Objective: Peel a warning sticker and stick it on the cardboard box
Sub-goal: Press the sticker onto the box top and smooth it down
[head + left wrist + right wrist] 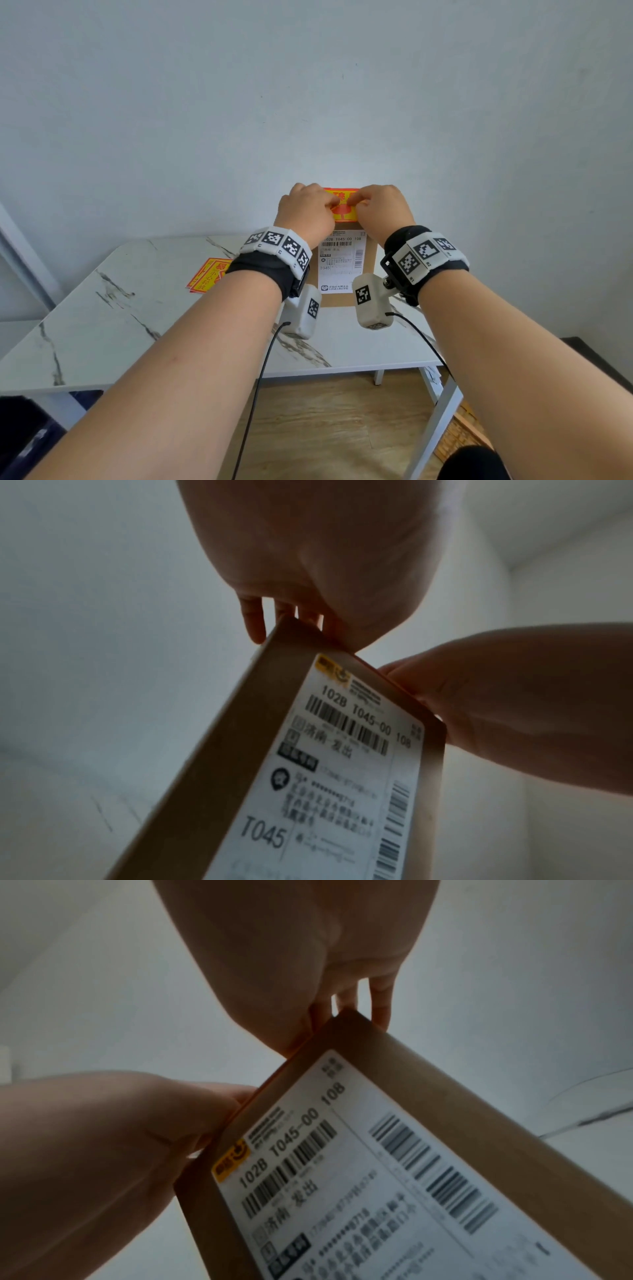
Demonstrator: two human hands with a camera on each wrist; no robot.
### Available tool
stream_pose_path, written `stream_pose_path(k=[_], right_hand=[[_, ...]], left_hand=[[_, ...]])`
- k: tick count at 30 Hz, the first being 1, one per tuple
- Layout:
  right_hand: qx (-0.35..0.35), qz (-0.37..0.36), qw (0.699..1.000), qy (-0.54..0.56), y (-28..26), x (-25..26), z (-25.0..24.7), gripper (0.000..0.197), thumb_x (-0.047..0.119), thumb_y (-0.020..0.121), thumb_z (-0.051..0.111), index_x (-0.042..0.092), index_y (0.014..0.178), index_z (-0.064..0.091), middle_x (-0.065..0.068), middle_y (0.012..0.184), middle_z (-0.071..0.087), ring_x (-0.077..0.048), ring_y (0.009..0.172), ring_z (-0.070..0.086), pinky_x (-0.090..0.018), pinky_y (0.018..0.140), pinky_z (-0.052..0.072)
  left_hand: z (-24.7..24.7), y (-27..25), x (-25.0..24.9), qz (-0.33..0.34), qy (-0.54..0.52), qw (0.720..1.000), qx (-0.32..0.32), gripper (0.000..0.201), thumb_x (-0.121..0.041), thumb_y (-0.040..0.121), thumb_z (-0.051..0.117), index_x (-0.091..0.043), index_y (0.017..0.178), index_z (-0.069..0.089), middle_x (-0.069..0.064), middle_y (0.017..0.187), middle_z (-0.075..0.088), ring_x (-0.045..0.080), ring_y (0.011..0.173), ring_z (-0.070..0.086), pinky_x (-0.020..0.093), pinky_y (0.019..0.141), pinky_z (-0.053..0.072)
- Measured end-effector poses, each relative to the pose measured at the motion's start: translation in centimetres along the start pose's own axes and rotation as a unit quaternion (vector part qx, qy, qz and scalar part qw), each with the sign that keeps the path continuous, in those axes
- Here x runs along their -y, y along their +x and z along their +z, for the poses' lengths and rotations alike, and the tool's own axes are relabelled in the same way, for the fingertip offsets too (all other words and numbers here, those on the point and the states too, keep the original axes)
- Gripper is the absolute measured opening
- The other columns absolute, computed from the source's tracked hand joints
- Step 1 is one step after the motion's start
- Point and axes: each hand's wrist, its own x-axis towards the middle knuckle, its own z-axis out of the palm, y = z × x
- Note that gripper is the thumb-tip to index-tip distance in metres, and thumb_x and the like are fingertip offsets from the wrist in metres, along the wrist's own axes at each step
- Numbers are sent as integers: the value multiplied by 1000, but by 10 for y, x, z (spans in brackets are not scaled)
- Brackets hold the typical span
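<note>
A brown cardboard box (371, 251) stands upright on the table, its white shipping label (337, 263) facing me. A yellow and red warning sticker (344, 215) sits at the box's top edge. My left hand (329, 205) holds the sticker's left part and my right hand (358, 202) its right part, curled fingertips almost meeting over its middle. In the left wrist view the left hand's fingers (255, 620) reach past the corner of the box (222, 764). The right wrist view shows my right hand (308, 947) over the box (445, 1074). How much of the sticker adheres is hidden.
A small pile of the same yellow and red stickers (205, 277) lies on the white marble-look table (137, 308), left of the box. A grey wall stands right behind the box. Wooden floor and a dark object (472, 462) lie below the table's front edge.
</note>
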Motion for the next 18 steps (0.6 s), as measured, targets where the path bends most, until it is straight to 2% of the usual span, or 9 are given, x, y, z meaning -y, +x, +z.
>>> stream_pose_path(k=[3,6,9,12,15,18], right_hand=[[18,11,1000,20,2,-2,7,48,25,70,33,33,97,72,-10,107,67,-30,89,65,-45,83,56],[39,19,998,37,-1,0,9,49,26,79,34,35,113,67,-5,117,67,-27,100,63,-44,90,53],[51,31,997,47,0,2,7,46,19,89,36,28,128,60,-2,133,60,-24,117,56,-41,100,46],[55,17,997,52,1,-1,7,45,16,93,35,23,132,57,-1,141,54,-21,123,51,-35,102,43],[52,4,997,61,0,-4,8,44,15,96,32,18,133,55,-2,143,51,-21,124,50,-35,102,41],[44,6,996,83,0,-10,10,45,16,96,30,17,135,53,-1,146,48,-21,129,47,-35,106,37]], left_hand=[[5,1,6,-16,-27,999,24,49,-15,95,31,-33,131,58,-6,139,54,23,131,40,41,104,34],[8,0,10,-22,-66,997,34,49,-15,95,28,-32,134,54,-9,142,52,18,135,37,42,109,33],[10,-1,12,-22,-87,995,44,49,-16,97,27,-30,138,49,-8,147,47,17,139,33,41,114,30],[14,-1,13,-26,-89,994,60,50,-19,99,25,-27,145,41,-4,155,36,16,146,24,39,120,22],[14,-2,14,-38,-112,989,85,51,-22,101,22,-24,151,33,-2,161,23,16,151,13,36,124,11],[14,-3,14,-41,-114,988,94,51,-26,103,22,-19,153,29,-2,162,22,14,151,13,32,124,11]])
